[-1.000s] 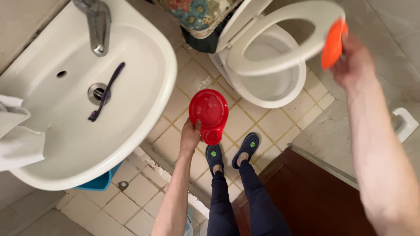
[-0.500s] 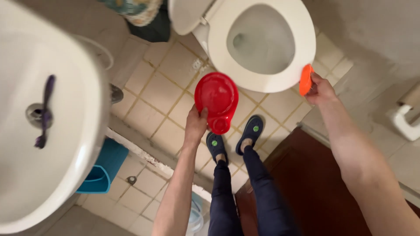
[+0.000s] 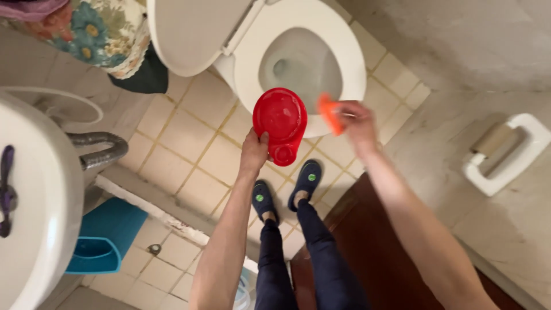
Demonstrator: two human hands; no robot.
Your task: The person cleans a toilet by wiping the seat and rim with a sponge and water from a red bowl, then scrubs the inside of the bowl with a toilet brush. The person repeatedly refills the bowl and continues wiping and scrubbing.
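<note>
The left hand (image 3: 254, 150) grips a red plastic dish (image 3: 280, 121) by its rim, just before the open toilet bowl (image 3: 298, 34); the right hand (image 3: 357, 121) pinches a blurred orange piece (image 3: 329, 112) beside it; either could slip into the bowl.

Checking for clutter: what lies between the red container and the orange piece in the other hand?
Nothing lies between red container and orange piece; the head view shows only the toilet rim behind that gap.

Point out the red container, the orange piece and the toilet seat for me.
red container (image 3: 279, 117): head view, middle of its round flat face.
orange piece (image 3: 329, 112): head view, its blurred middle.
toilet seat (image 3: 248, 69): head view, left side of the ring.
</note>
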